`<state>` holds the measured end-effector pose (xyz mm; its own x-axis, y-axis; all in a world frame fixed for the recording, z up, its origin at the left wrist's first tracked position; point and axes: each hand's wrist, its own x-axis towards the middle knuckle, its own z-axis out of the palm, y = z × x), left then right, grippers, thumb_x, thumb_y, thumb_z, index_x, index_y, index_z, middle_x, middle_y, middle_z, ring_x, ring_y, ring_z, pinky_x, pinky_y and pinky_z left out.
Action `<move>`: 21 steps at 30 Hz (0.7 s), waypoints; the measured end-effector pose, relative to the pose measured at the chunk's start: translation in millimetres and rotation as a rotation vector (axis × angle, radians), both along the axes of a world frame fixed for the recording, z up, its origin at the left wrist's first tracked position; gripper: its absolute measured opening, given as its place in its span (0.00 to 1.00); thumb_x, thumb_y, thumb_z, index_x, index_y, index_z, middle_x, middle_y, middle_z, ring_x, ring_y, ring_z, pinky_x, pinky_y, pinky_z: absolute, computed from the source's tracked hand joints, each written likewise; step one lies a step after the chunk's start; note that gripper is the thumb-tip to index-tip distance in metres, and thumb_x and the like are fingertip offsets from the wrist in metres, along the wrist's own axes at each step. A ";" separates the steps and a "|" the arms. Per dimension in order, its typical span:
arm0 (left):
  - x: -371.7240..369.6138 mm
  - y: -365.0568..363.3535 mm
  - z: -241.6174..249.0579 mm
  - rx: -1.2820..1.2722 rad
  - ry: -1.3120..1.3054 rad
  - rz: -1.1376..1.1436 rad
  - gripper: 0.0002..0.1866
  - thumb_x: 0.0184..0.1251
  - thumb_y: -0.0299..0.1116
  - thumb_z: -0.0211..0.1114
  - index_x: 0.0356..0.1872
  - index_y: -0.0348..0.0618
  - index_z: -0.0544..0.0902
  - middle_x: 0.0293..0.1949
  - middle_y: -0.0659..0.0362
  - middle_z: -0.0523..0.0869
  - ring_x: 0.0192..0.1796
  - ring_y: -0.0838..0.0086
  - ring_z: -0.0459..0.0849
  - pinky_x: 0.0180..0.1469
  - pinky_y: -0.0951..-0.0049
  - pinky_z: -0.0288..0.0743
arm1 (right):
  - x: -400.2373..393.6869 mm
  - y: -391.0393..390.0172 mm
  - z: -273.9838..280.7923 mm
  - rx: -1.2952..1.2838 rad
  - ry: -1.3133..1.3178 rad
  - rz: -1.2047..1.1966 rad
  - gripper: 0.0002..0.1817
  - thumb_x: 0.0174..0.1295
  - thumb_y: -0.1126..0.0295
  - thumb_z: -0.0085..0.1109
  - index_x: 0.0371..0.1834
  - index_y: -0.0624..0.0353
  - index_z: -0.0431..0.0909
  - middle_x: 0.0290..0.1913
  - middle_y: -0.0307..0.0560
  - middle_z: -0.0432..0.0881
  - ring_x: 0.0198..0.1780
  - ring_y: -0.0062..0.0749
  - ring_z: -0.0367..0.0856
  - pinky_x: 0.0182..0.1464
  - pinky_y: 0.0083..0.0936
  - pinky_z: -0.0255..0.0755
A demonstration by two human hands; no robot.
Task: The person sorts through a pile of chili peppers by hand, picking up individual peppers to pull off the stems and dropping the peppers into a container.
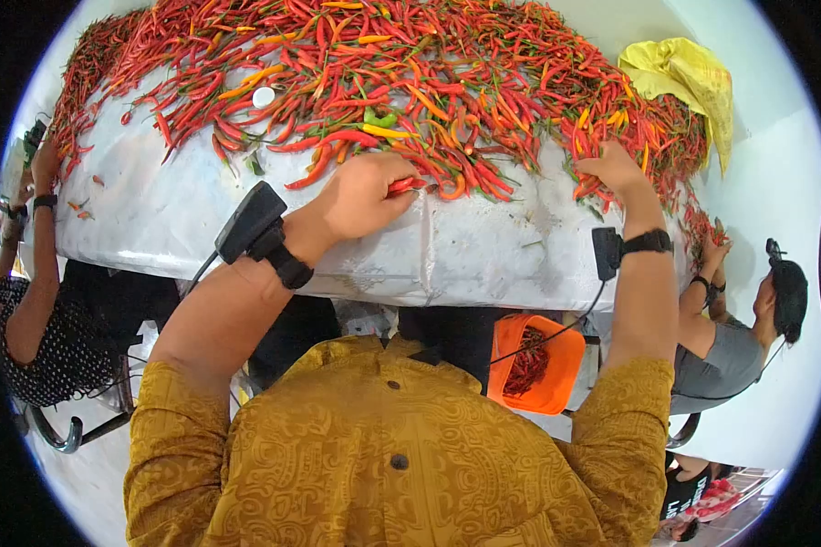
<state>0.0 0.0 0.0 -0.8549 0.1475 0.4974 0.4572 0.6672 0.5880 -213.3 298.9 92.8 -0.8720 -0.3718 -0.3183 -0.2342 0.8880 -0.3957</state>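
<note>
The desk (356, 260) has a whitish cover, bare along its near edge. Red, orange and green chillies (429, 82) spread thickly toward its far edge, a small white cap (263, 98) among them.

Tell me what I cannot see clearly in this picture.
All in head view:
- Left hand: how many chillies it holds, hidden by its fingers.
- Right hand: whether it grips a chilli, too small to tell.
- Orange basket: its bottom, under red chillies.
- Co-worker at left: head, cut off by edge.
</note>
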 end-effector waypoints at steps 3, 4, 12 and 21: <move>-1.2 0.4 0.6 0.010 -0.004 0.006 0.08 0.51 0.27 0.63 0.33 0.38 0.78 0.30 0.50 0.80 0.35 0.58 0.79 0.37 0.66 0.72 | 33.6 7.7 -7.2 -0.499 -0.115 -0.114 0.16 0.45 0.67 0.65 0.34 0.63 0.74 0.24 0.45 0.79 0.24 0.27 0.78 0.22 0.22 0.65; -1.1 2.1 -0.8 0.035 0.012 0.007 0.08 0.51 0.26 0.63 0.33 0.38 0.78 0.30 0.50 0.80 0.34 0.59 0.79 0.36 0.67 0.72 | 43.8 10.0 -8.1 -0.508 -0.091 -0.132 0.15 0.44 0.67 0.65 0.33 0.62 0.74 0.25 0.44 0.79 0.24 0.26 0.78 0.22 0.21 0.64; 0.6 19.7 26.1 0.047 -0.153 0.112 0.09 0.51 0.27 0.63 0.34 0.37 0.78 0.30 0.51 0.79 0.33 0.62 0.79 0.37 0.69 0.72 | 99.1 9.4 -54.8 -1.038 0.036 -0.318 0.14 0.50 0.73 0.62 0.40 0.61 0.72 0.29 0.40 0.77 0.26 0.24 0.78 0.24 0.18 0.68; -60.5 58.9 49.3 -0.197 0.102 -0.062 0.12 0.46 0.26 0.61 0.36 0.38 0.79 0.32 0.51 0.78 0.37 0.56 0.78 0.40 0.63 0.73 | 122.5 11.6 -91.9 -1.215 0.110 -0.430 0.12 0.53 0.74 0.62 0.40 0.65 0.73 0.32 0.42 0.78 0.27 0.25 0.79 0.29 0.21 0.75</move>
<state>-60.5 58.9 49.3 -0.7880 0.3009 0.5371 0.5514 0.7331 0.3983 -90.9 310.4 0.9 -0.9930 -0.0554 0.1042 -0.1036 -0.0137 -0.9945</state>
